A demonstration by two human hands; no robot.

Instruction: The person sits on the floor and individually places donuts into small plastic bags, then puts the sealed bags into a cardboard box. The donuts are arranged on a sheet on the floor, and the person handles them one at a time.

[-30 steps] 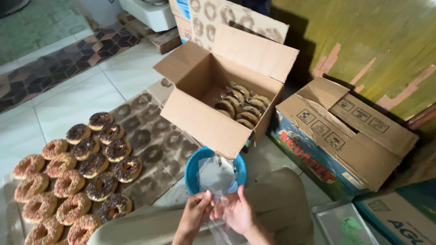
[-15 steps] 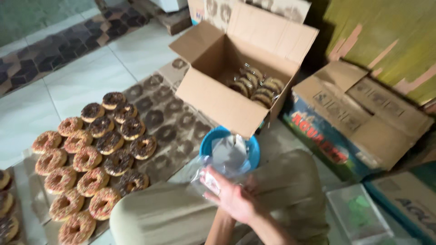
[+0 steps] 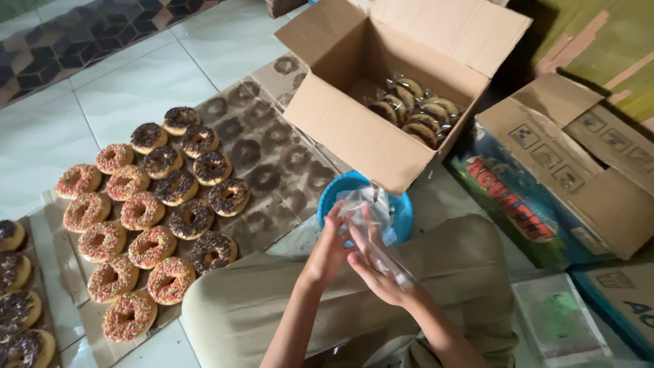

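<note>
1. While the person sits cross-legged on the floor, both hands meet over the lap, and between them is a clear plastic bag (image 3: 381, 252), just in front of a blue bowl (image 3: 402, 208).
2. Left hand (image 3: 334, 249) is up on edge, fingers straight and fairly open, pressing flat against the near side of the bag rather than clamping it.
3. Right hand (image 3: 381, 279) is under the bag, fingers curled loosely round its lower part, so the bag lies slanting across the palm; how tight the hold is cannot be told.
4. More crumpled clear bags (image 3: 371, 201) sit in the blue bowl, touching the front wall of the open brown box (image 3: 354, 133).
5. That brown box stands with its flaps spread wide; inside, at the far right corner, lie wrapped doughnuts (image 3: 412, 112) in shiny clear packets.
6. Right of it, a second box (image 3: 545, 184) with a brown lid and blue side carries big red lettering along its face.
7. Lower right, a flat clear packet (image 3: 558, 320) with a green patch lies beside a blue-printed box corner (image 3: 627, 300).
8. Over on the left, rows of bare doughnuts (image 3: 143, 225) cover greasy brown cardboard (image 3: 279, 163): pink-sprinkled ones nearer the left, chocolate-sprinkled ones on the right.
</note>
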